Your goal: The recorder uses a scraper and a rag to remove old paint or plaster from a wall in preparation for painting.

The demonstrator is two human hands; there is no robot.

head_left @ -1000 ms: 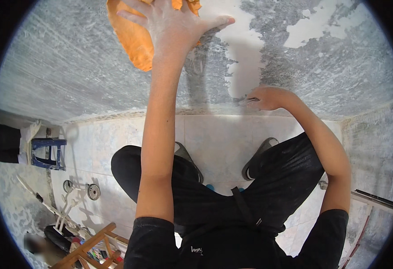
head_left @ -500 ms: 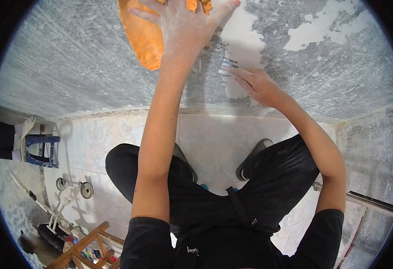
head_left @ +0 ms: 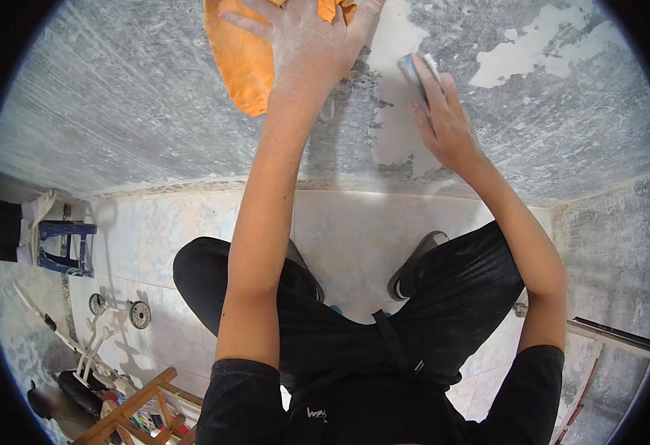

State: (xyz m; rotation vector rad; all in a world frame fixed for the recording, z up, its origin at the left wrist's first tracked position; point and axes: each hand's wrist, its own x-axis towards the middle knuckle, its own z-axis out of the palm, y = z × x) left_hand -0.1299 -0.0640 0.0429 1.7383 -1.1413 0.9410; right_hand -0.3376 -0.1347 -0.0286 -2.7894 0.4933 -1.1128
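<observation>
My left hand (head_left: 306, 46), dusted white, is spread with its back toward me over a crumpled orange sheet (head_left: 243, 70); whether cloth or plastic I cannot tell. Its fingertips run past the upper edge, and an orange scrap shows beside the thumb. My right hand (head_left: 447, 122) grips a small grey flat-bladed scraper (head_left: 409, 72), fingers laid along it, against the mottled grey wall (head_left: 154, 111). Pale material edges the blade. Around and below it, a smooth whitish filler patch (head_left: 393, 133) covers part of the wall.
Another pale patch (head_left: 525, 55) lies farther right. At left are a blue stool (head_left: 67, 247), a white wheeled frame (head_left: 99, 337) and a wooden frame (head_left: 136, 404). A person (head_left: 62, 408) is at the lower left. A metal-edged frame (head_left: 599, 334) stands at right.
My right hand has moved up and slightly right along the wall with the scraper, which is now turned more upright. My left hand and the orange sheet have barely shifted.
</observation>
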